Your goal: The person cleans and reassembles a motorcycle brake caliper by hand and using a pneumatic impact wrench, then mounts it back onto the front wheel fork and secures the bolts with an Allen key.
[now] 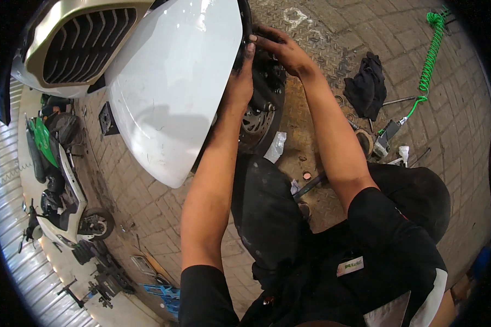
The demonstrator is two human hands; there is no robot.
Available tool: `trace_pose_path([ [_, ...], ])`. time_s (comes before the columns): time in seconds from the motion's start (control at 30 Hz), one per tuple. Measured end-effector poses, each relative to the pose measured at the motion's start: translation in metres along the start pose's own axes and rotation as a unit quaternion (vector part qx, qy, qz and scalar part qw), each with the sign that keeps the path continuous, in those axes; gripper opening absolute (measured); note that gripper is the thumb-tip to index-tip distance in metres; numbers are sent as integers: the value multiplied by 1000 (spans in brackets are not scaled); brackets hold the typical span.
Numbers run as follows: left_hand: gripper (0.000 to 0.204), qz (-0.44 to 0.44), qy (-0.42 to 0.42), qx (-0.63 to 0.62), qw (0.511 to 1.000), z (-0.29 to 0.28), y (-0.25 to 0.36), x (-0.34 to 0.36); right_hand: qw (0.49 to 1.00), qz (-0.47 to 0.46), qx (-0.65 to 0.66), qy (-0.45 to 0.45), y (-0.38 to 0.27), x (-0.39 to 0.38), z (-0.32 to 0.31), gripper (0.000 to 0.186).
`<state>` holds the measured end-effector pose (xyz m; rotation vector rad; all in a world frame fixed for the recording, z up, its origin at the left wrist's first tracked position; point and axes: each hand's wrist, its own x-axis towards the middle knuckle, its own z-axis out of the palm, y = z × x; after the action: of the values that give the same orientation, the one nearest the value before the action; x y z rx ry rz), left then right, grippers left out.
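Observation:
A large white body panel with a black edge fills the upper middle, beside a slatted grille in a gold-coloured frame. My left hand is at the panel's right edge, thumb upward, its other fingers hidden. My right hand reaches to the same dark edge higher up, fingers bent and closed around something I cannot make out. Under my hands are dark suspension parts, a brake disc and part of a black tyre.
My bent legs are below. At right, a dark cloth, an air tool on a green coiled hose and loose parts lie on paving and a metal plate. At left stand a green-and-white scooter and a corrugated wall.

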<state>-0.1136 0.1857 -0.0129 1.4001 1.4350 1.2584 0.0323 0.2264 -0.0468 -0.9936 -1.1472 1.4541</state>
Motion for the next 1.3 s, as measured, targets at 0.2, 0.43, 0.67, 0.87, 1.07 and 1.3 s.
trace_pose_path([
  [0.2,73,40,37,71,996,6,-7,-1,998,-50,25,8,27,17,-2,72],
  [0.43,71,-1,31,58,998,4,-16,3,921,-374,-105,3,16,12,2,24],
  [0.67,79,-45,2,157,987,2,15,1,960,-151,-139,-191,-47,14,-28,48],
  [0.87,79,-43,6,207,977,3,14,-1,795,-354,-419,-260,-90,31,-39,52],
  [1.07,72,38,10,149,988,5,2,1,626,-462,-573,-259,-124,38,-41,52],
  [1.3,77,-29,-16,46,998,-3,-17,6,635,-463,-554,-276,-112,49,-34,52],
])
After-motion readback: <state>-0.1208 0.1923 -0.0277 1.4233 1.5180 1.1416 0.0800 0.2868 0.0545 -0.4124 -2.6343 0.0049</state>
